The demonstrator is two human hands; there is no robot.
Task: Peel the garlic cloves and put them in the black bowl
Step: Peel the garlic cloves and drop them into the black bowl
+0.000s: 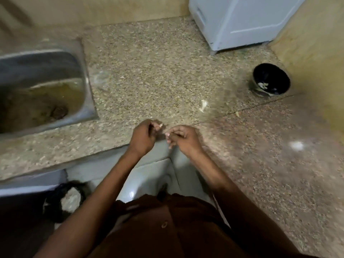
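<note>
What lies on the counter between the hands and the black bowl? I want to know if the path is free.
In the head view, a pale scrap, probably garlic skin, lies on the counter between the right hand and the black bowl; otherwise only tiny flecks.

A single head-worn wide-angle view is being used, looking forward and steeply down from above; the tabletop (149, 71) is being seen at arm's length, the sink (42, 86) is being cut by the left edge, and straight lines are being bent near the borders
</note>
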